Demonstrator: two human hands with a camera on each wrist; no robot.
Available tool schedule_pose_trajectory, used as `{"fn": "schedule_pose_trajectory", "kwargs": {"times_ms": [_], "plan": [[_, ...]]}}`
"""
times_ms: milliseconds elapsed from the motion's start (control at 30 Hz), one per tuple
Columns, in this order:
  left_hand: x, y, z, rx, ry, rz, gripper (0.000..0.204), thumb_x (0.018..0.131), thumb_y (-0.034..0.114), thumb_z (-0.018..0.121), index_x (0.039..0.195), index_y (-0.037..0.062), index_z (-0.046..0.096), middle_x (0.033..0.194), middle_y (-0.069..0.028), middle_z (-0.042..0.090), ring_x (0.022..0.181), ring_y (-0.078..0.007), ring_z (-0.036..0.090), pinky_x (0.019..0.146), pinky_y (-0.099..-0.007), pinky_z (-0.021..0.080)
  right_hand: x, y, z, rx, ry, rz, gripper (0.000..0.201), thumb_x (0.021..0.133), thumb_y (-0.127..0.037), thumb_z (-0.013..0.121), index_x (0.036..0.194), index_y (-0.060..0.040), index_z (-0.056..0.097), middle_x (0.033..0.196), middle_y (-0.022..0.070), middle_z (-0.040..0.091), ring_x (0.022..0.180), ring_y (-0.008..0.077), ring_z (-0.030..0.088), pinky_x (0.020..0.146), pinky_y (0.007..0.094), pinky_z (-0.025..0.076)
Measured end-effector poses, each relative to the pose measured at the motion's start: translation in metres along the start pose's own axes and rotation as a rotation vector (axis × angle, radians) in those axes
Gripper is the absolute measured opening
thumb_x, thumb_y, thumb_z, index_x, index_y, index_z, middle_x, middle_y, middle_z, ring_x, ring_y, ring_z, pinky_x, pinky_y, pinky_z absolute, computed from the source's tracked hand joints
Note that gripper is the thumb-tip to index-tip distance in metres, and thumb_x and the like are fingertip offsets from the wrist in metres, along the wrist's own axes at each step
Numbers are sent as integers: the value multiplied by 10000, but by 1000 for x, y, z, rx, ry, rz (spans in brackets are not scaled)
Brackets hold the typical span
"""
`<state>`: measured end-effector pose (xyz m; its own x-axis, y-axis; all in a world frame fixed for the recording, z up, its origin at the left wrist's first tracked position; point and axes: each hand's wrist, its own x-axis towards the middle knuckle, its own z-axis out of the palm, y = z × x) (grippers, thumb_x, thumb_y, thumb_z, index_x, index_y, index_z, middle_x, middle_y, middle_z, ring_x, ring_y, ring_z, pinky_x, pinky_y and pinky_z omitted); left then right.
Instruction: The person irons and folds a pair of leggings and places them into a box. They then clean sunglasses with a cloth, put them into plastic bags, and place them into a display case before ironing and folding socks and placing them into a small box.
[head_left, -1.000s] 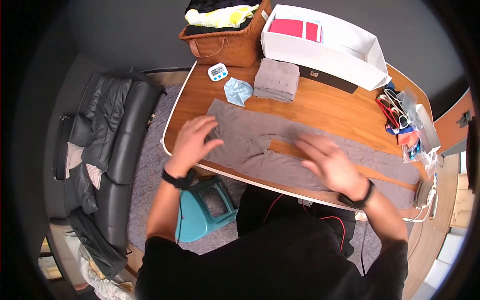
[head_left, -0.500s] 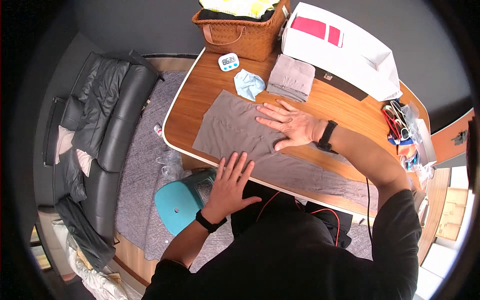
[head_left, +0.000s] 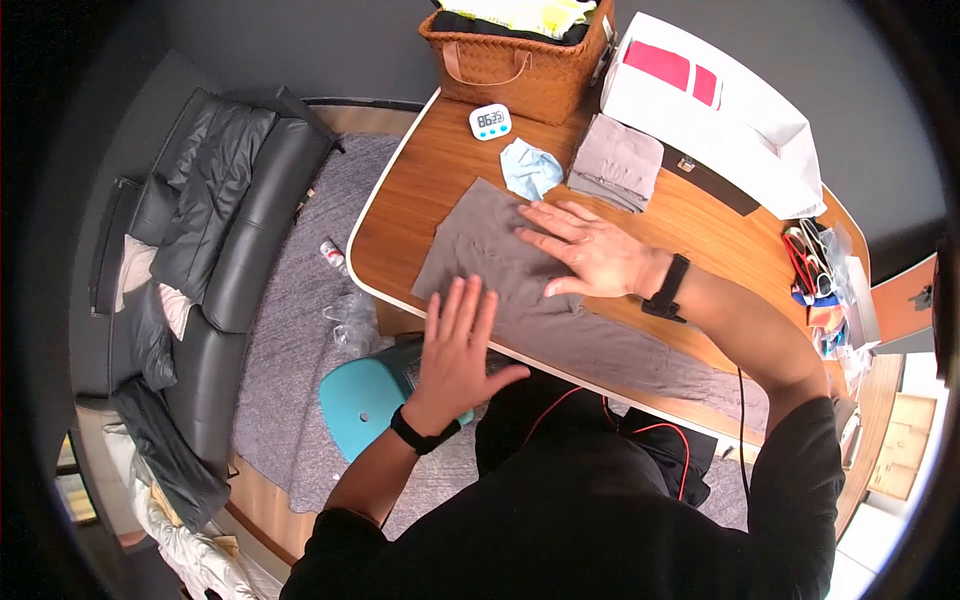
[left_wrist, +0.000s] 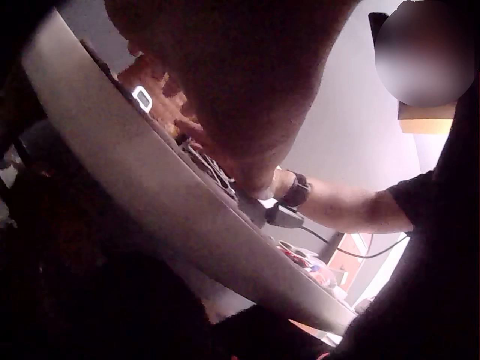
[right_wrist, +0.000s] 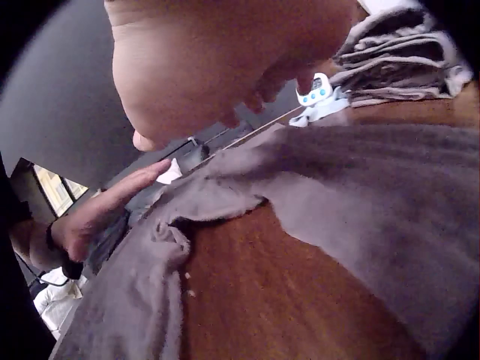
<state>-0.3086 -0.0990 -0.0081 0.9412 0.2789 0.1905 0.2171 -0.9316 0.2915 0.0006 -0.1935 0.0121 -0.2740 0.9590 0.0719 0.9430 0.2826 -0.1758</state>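
Grey trousers (head_left: 620,350) lie spread along the front of the table, with the wide waist part at the left; the right wrist view shows their grey cloth (right_wrist: 345,180) with bare wood between the legs. My right hand (head_left: 595,257), fingers spread, is over the upper part of the waist area. At the table's front edge my left hand (head_left: 458,350) lies flat-fingered over the cloth's near border, its thumb pointing right. Neither hand grips anything. Behind the right hand are a folded grey stack (head_left: 617,163) and a crumpled light blue cloth (head_left: 530,170).
A white timer (head_left: 490,122) stands by a woven basket (head_left: 520,75) of clothes at the back. Beside it is a white box (head_left: 740,130). Glasses and plastic bags (head_left: 825,270) lie at the table's right end. A teal stool (head_left: 360,405) stands below the front edge.
Both hands have come together around the waist part, the right moving left across the trousers and the left lowering to the front edge. The view has shifted, and the trousers' legs now lie closer together.
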Motion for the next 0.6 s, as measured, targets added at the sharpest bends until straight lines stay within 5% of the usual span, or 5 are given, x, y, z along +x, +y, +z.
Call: {"fn": "schedule_pose_trajectory", "kwargs": {"times_ms": [133, 233, 600], "plan": [[-2, -23, 8, 76, 18, -130, 1163, 871, 780, 673, 1638, -34, 353, 1717, -327, 261, 1602, -508, 224, 1263, -677, 183, 37, -6, 25, 53, 45, -35, 935, 1007, -685, 573, 1635, -19, 385, 1738, 219, 285, 1630, 374, 238, 1327, 523, 223], [-12, -26, 10, 98, 5, -131, 1183, 859, 801, 666, 1648, -18, 340, 1721, -334, 237, 1602, -515, 212, 1257, -686, 183, 59, 0, 36, 9, -167, 78, 1031, 1006, -799, 445, 1699, -58, 263, 1788, 187, 162, 1668, 342, 106, 1353, 537, 91], [-18, -26, 6, 78, -14, -151, 1188, 846, 786, 697, 1656, -4, 334, 1720, -327, 242, 1605, -507, 209, 1255, -693, 184, 67, 29, 40, -31, -179, -41, 1047, 978, -798, 502, 1726, -130, 198, 1812, 150, 57, 1678, 320, 44, 1335, 614, 76]]}}
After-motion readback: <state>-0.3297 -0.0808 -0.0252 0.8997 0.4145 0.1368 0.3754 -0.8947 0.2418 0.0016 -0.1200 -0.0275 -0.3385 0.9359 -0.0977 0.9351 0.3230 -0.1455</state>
